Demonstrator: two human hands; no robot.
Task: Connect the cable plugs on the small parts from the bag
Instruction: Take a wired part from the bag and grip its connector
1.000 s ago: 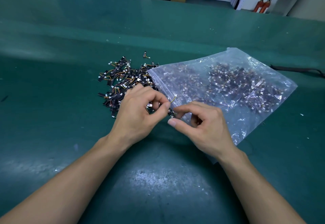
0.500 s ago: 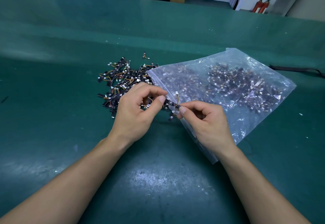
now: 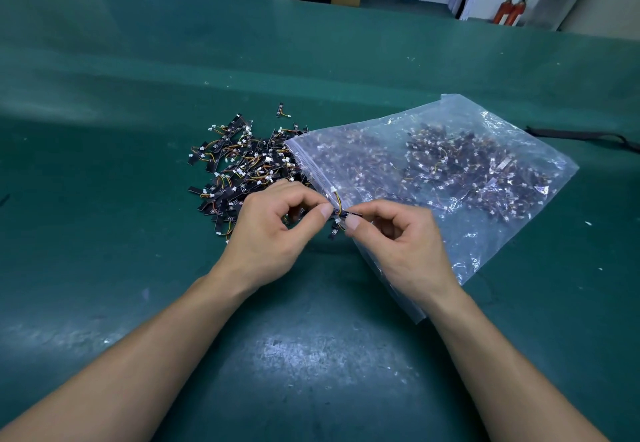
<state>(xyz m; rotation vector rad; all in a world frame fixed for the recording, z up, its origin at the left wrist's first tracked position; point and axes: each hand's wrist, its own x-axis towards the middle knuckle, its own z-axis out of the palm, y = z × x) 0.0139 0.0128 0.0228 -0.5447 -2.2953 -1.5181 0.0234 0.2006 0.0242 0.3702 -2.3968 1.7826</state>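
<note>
- Just below the middle of the frame, the small part (image 3: 347, 214) is held between two thumbs. It is a dark strip whose long axis runs left to right, one end toward each hand.
- The left hand (image 3: 273, 230) pinches the left end between thumb and forefinger, and the right hand (image 3: 398, 237) pinches the right end the same way. The other fingers of both are curled in.
- A short cable rises from the strip toward the top of the frame and ends in a white plug (image 3: 333, 190) just above the left thumb, so that hand looks nearer to it.
- I cannot tell whether any plug is already seated.
- The pile of parts (image 3: 242, 164) lies up and left, partly behind the left hand.
- The bag (image 3: 450, 164) spreads to the right on the green table (image 3: 104, 199), with its mouth edge passing right behind the pinch.
- Nothing sits between fingers and plug, though the nearby loose wires could snag.
</note>
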